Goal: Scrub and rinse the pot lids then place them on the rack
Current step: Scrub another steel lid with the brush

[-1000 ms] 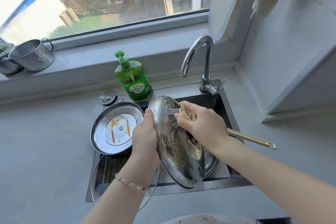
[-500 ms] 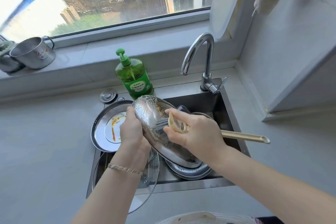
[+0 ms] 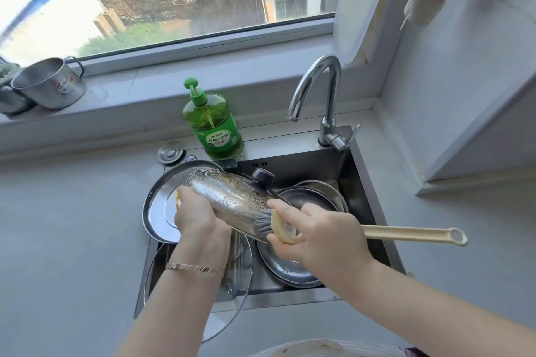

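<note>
Over the sink point(image 3: 365, 182) my left hand point(image 3: 200, 214) grips the rim of a steel pot lid point(image 3: 232, 197) with a dark knob point(image 3: 262, 177), tilted with its soapy top side up. My right hand point(image 3: 316, 235) is closed on a cream long-handled brush point(image 3: 406, 233), and the bristles press against the lid's lower right edge. A steel lid with orange stains point(image 3: 158, 211) leans at the sink's left edge. A glass lid point(image 3: 240, 275) rests at the front left. More steel lids point(image 3: 290, 269) are stacked in the basin.
A green dish soap bottle point(image 3: 213, 127) stands behind the sink, next to a drain plug point(image 3: 170, 152). The chrome faucet point(image 3: 324, 95) arches at the back right. A steel mug point(image 3: 50, 82) sits on the window sill. Grey counter surrounds the sink. No rack is in view.
The held lid has tilted from near upright to flatter, its knob side now showing. The brush has slid from the lid's upper part down to its lower right edge.
</note>
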Motion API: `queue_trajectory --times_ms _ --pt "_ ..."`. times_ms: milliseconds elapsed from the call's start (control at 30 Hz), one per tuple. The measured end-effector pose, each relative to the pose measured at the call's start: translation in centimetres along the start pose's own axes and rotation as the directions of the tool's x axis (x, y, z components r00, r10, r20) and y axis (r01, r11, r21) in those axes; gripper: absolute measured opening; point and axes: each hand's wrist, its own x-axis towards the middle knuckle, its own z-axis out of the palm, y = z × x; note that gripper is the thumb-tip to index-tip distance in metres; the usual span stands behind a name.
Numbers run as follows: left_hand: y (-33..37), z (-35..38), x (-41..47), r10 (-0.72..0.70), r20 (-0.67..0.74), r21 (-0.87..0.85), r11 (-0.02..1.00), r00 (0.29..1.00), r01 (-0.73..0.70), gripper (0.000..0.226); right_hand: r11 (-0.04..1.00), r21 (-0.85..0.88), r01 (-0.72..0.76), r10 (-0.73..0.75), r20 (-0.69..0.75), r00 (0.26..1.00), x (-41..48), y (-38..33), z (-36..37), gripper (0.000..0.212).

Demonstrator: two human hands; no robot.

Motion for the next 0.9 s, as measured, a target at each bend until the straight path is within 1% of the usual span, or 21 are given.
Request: queue_trajectory --times_ms 33,100,167,233,300,333,367,433,467,500,533,600,667,700,733,800,833,867,900 --pt "0.2 -0.1 0.2 -0.004 -0.022 -0.006 1.000 1.000 0.004 0.025 1.000 -0.008 -0.025 0.025 -0.013 1.000 -0.3 0.6 0.0 0.040" --pt "0.2 0.0 0.0 0.007 -0.034 -0.038 0.999 0.999 -0.008 0.025 0.998 -0.026 -0.054 0.053 -0.005 0.999 0.0 0.5 0.0 0.041" --pt "0.1 0.4 -0.4 0.008 -0.004 -0.045 0.999 1.000 -0.008 0.020 0.999 -0.035 -0.020 0.020 -0.017 1.000 1.0 -0.7 0.0 0.042" --pt "0.3 0.6 -0.8 -0.002 0.040 -0.049 0.999 0.999 0.004 0.024 0.999 -0.029 0.036 -0.037 -0.048 0.998 1.8 -1.7 -0.3 0.042" --pt "1.0 0.3 -0.5 0.013 0.087 -0.061 0.998 0.996 -0.008 0.028 0.999 0.012 0.035 -0.034 -0.074 0.997 1.4 -1.1 -0.3 0.040" --pt "1.5 0.1 -0.4 0.030 0.117 -0.080 0.997 0.993 -0.021 0.029 0.999 0.047 -0.006 0.008 -0.044 0.999 1.0 -0.3 -0.5 0.040" --pt "1.8 -0.1 -0.3 0.055 0.137 -0.106 0.994 0.989 -0.041 0.030 0.994 0.083 -0.074 0.073 0.016 0.997 0.6 0.5 -0.7 0.042" --pt "1.9 -0.3 -0.3 0.090 0.148 -0.116 0.991 0.985 -0.073 0.032 0.957 0.138 -0.254 0.232 0.160 0.960 0.0 1.9 -1.3 0.051" --pt "1.8 -0.3 -0.3 0.098 0.146 -0.114 0.990 0.985 -0.081 0.032 0.944 0.128 -0.304 0.278 0.187 0.942 -0.1 2.3 -1.2 0.056" --pt "1.6 -0.2 -0.4 0.104 0.140 -0.112 0.990 0.985 -0.088 0.033 0.941 0.116 -0.318 0.292 0.201 0.935 -0.2 2.2 -1.1 0.059" --pt "1.5 0.0 -0.6 0.106 0.139 -0.113 0.989 0.985 -0.091 0.033 0.944 0.122 -0.307 0.282 0.190 0.941 -0.1 1.6 -1.0 0.059" --pt "1.2 0.4 -0.6 0.089 0.141 -0.092 0.993 0.986 -0.076 0.034 0.969 0.134 -0.209 0.200 0.083 0.976 0.2 -0.1 -1.0 0.049" --pt "1.1 0.3 -0.3 0.049 0.168 -0.074 0.997 0.985 -0.037 0.035 0.980 0.160 -0.121 0.126 -0.021 0.992 0.2 -0.8 -1.0 0.041" --pt "1.1 0.2 -0.1 0.032 0.181 -0.077 0.997 0.983 -0.018 0.034 0.978 0.178 -0.112 0.122 -0.049 0.991 0.0 -0.3 -0.9 0.040" --pt "1.1 0.2 0.2 0.020 0.188 -0.089 0.996 0.982 -0.003 0.033 0.971 0.198 -0.134 0.146 -0.049 0.988 -0.1 0.6 -0.9 0.040" --pt "1.3 -0.2 0.6 0.019 0.195 -0.104 0.995 0.981 0.002 0.029 0.947 0.209 -0.246 0.247 0.021 0.969 -0.7 2.6 -1.2 0.039" --pt "1.5 -0.3 0.5 0.032 0.196 -0.102 0.995 0.980 -0.013 0.028 0.922 0.202 -0.331 0.316 0.103 0.943 -1.2 3.7 -1.2 0.036" --pt "1.6 -0.4 0.3 0.054 0.192 -0.094 0.995 0.980 -0.036 0.028 0.877 0.211 -0.431 0.389 0.213 0.896 -1.6 4.7 -1.1 0.033" --pt "1.6 -0.6 0.3 0.076 0.189 -0.080 0.995 0.979 -0.061 0.029 0.814 0.232 -0.533 0.457 0.311 0.833 -1.9 5.7 -0.9 0.034"
